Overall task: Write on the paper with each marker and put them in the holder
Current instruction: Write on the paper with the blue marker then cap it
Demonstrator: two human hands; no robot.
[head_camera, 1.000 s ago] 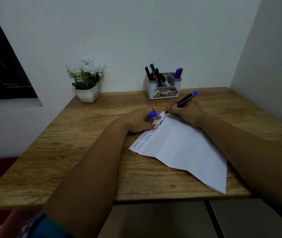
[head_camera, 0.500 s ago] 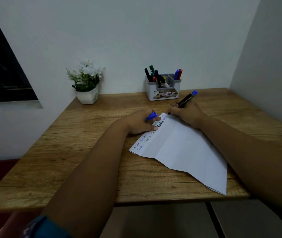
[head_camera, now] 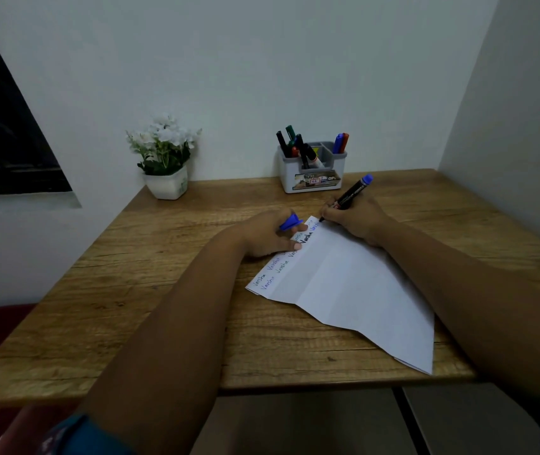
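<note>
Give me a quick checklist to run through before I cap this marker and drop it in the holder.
1. Marker gripped in right hand: ok.
2. Tip off the paper: not ok, it sits at the sheet's far corner.
3. Blue cap ready in left hand: ok, held between the fingers.
4. Left hand pinning the paper: ok, fingertips rest on its edge.
5. Room in the holder: ok, a middle compartment looks free.
6. Word finished: cannot tell, the hand hides the end of the line.
</note>
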